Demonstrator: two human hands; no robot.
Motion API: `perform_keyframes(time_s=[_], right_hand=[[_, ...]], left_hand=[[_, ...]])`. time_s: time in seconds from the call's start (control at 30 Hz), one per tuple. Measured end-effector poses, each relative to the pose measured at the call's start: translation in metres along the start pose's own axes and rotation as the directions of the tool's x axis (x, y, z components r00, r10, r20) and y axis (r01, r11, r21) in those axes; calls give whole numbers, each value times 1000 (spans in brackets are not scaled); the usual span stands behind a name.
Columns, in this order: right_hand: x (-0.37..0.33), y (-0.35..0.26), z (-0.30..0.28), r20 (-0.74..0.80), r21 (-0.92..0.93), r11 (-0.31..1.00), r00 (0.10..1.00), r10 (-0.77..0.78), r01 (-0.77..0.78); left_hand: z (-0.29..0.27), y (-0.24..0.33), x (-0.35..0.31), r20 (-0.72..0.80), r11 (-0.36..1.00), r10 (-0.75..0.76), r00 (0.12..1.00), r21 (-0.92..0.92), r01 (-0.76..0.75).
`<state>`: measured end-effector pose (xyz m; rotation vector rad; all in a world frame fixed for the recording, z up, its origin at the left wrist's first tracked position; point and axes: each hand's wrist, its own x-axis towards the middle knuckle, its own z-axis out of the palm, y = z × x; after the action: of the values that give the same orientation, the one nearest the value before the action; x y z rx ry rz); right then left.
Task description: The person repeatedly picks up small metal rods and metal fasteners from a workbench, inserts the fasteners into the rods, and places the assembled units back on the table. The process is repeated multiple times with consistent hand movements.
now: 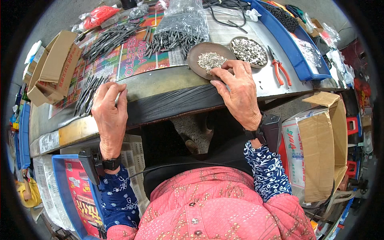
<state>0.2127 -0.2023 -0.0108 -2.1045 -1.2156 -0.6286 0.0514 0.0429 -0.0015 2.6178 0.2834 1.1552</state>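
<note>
My right hand [240,92] is at the near rim of a shallow brown dish [195,61] that bears a heap of small silvery metal pins [212,61]. Its thumb and forefinger are bent together; whatever lies between their tips is too small or hidden to name. Over the table's front edge my left hand [110,110] is curled, thumb against the fingers, and I cannot make out anything in it. Beside it lies a bunch of thin black rods [87,96]. Right of the brown dish stands a second round dish [264,60] full of small silvery and dark pieces.
Red-handled pliers [277,68] lie right of the dishes, near a long blue tray [296,48]. More black rods [112,38] and a clear plastic bag of short black pieces [176,40] cover the back. Cardboard boxes stand at left [56,68] and lower right [320,152].
</note>
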Motion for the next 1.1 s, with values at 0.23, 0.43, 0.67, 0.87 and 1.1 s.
perform_keyframes(time_s=[0.23,0.43,0.67,0.87,1.1], right_hand=[[1,0,0,8,-9,1000,1000,-3,3],[0,2,1,-6,-8,1000,1000,-22,22],[-2,4,4,-26,50,999,1000,14,-13],[-2,4,2,-13,11,1000,1000,-1,1],[-2,3,2,-20,33,999,1000,24,-24]], left_hand=[[-1,-3,9,15,1000,-17,1000,-16,17],[-2,-2,14,37,1000,-11,999,-7,12],[0,-3,17,53,1000,-4,999,0,4],[2,-4,19,55,1000,2,998,0,-2],[4,-6,20,61,1000,1,998,-11,-1]])
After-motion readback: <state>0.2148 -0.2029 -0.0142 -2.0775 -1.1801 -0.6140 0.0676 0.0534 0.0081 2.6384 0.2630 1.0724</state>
